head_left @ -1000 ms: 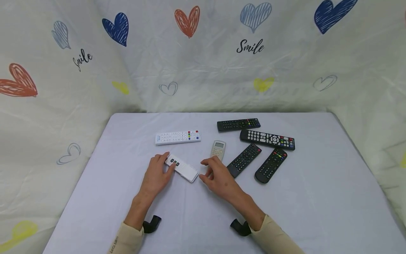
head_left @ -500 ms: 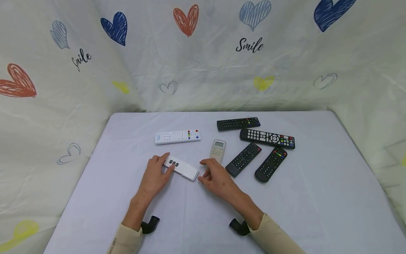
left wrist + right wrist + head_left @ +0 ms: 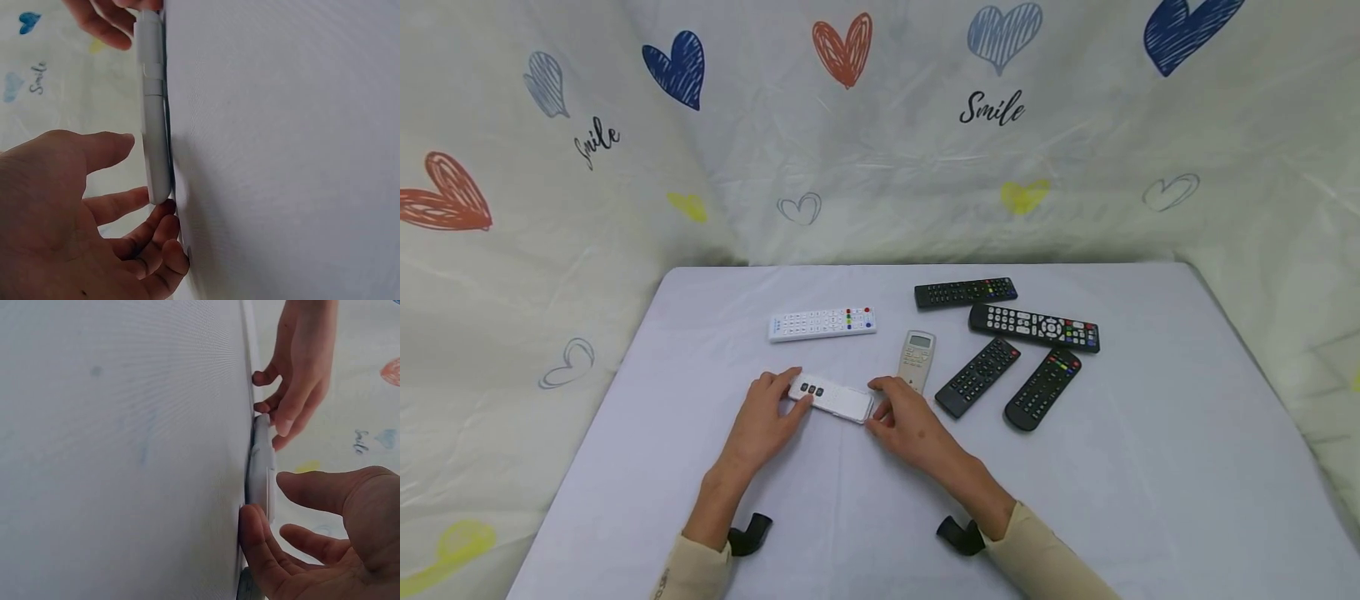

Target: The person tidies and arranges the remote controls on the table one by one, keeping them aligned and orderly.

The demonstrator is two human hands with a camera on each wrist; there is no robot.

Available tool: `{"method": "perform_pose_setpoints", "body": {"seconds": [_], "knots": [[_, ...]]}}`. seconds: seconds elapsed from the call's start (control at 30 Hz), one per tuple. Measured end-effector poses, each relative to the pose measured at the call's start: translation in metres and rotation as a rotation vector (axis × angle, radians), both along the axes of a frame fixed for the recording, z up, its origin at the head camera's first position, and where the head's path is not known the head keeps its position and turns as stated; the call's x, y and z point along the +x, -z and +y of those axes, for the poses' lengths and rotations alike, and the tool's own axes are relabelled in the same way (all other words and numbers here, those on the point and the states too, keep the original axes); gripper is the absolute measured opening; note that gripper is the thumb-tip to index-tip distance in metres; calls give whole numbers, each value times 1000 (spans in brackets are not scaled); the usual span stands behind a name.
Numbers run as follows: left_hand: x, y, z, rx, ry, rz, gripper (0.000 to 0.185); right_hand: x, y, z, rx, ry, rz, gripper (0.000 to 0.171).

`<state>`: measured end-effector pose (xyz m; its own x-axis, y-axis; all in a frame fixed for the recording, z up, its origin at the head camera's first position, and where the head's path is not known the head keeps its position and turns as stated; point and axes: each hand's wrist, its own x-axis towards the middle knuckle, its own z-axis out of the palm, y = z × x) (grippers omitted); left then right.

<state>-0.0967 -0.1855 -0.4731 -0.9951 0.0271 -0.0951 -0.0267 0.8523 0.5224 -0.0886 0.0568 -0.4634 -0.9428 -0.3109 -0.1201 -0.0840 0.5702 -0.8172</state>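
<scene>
The white remote (image 3: 842,403) between the hands turns and slants less: its end toward the table's (image 3: 1075,500) right edge has swung toward the far edge, its other end slightly toward the near edge. The left hand (image 3: 762,421) shifts slightly nearer. The right hand (image 3: 913,423) edges leftward, uncovering more of the gray remote (image 3: 916,357).

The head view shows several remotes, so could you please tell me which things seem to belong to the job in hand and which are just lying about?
Seemingly part of the job:
- white remote with three dark buttons, between the hands
- left hand, at one end
- right hand, at the other

Apparently just lying about:
- white remote with coloured buttons
- beige remote
- four black remotes
</scene>
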Motion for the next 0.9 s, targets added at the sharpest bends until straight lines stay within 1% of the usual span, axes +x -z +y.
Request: {"method": "perform_pose_setpoints", "body": {"seconds": [0.17,0.37,0.53,0.77,0.9], "knots": [[2,1,-2,4,12,-15,58,0,1,-1,-29,-1,-4,55],[3,2,-6,11,32,7,61,-1,1,-4,-29,15,4,56],[5,1,-8,4,43,-20,66,-1,3,-6,-23,-4,0,57],[4,-1,-12,25,69,-52,73,-2,5,-8,22,-33,29,61],[2,-1,-13,20,80,-49,71,-3,4,-9,40,-32,33,60]]}}
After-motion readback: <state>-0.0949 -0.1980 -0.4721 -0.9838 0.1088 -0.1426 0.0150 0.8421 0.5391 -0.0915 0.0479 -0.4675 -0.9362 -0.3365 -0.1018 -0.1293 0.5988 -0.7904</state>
